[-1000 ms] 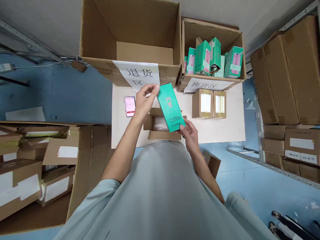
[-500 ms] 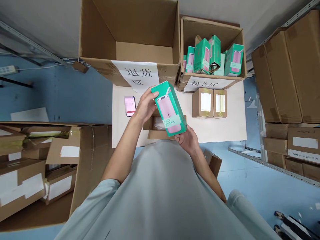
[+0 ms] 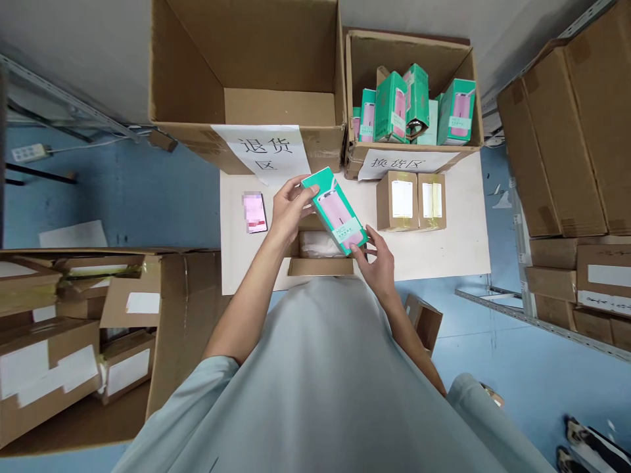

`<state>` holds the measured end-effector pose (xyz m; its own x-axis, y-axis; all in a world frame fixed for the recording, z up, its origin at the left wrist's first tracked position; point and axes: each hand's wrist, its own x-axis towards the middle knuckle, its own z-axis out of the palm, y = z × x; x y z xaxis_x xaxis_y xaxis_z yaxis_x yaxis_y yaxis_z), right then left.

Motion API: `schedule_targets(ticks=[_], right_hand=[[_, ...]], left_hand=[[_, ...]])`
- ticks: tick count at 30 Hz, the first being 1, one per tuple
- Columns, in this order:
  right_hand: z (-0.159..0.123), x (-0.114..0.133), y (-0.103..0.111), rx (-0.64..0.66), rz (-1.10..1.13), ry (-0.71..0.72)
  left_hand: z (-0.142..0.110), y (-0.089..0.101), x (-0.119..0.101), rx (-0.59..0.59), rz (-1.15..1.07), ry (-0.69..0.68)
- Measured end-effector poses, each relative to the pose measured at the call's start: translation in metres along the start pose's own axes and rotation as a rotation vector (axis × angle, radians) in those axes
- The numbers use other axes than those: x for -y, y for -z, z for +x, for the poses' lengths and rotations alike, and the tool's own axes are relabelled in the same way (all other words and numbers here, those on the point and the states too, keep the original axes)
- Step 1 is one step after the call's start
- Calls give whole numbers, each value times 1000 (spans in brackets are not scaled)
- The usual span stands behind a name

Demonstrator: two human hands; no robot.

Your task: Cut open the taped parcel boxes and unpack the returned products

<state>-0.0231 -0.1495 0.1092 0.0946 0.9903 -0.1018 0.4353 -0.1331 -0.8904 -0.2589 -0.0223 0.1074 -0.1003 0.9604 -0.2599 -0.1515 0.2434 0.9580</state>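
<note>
Between my two hands a green product box (image 3: 336, 211) with a pink bottle-like item printed on it is held tilted above the table. My left hand (image 3: 292, 209) grips its upper left end, thumb on the front face. At the lower right end, my right hand (image 3: 375, 261) holds the corner between thumb and fingers. Beneath it stands an open cardboard carton (image 3: 320, 267) with clear or white wrapping (image 3: 315, 244) inside, partly hidden by the green box. A phone (image 3: 255, 212) with a lit pink screen lies on the table to the left.
Behind the white table (image 3: 434, 253) stand a large carton (image 3: 187, 141) with a paper sign and a second carton (image 3: 352, 154) holding several green boxes. Two small taped cartons (image 3: 401, 203) sit at right. A big carton (image 3: 190, 341) of parcels is at left; shelved boxes (image 3: 601, 276) at right.
The green box has turned further onto a slant and its lower end has risen slightly. My right hand's fingers have shifted up along its corner. More of the open carton shows below.
</note>
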Motion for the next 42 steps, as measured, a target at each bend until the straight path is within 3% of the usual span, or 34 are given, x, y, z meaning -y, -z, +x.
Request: schedule_targets(ticks=[5,10,14,18,21,25,28,34,39,42], right_hand=[[-3,-7,0,-32,-202,202],[4,-20,4,-5,-209,155],[16,-28,16,18,102,-2],[28,-34,37,87,574,-262],[37,-39,54,94,765,-380],[60,-44,74,66,850,-401],[85,-45,87,61,848,-359],[152,-37,109,-45,700,-193],[233,-29,135,-112,446,51],[287,-33,147,-194,365,79]], left_hand=[[-1,-16,-6,-67,0,56],[-2,-34,-10,-75,108,68],[-2,-49,-10,-89,175,53],[-13,-67,-2,64,151,43],[-30,-82,9,140,194,103],[-49,-109,24,222,210,184],[-47,-132,26,252,215,164],[4,-183,10,247,197,48],[86,-244,-9,284,46,-26],[131,-282,-21,209,79,-60]])
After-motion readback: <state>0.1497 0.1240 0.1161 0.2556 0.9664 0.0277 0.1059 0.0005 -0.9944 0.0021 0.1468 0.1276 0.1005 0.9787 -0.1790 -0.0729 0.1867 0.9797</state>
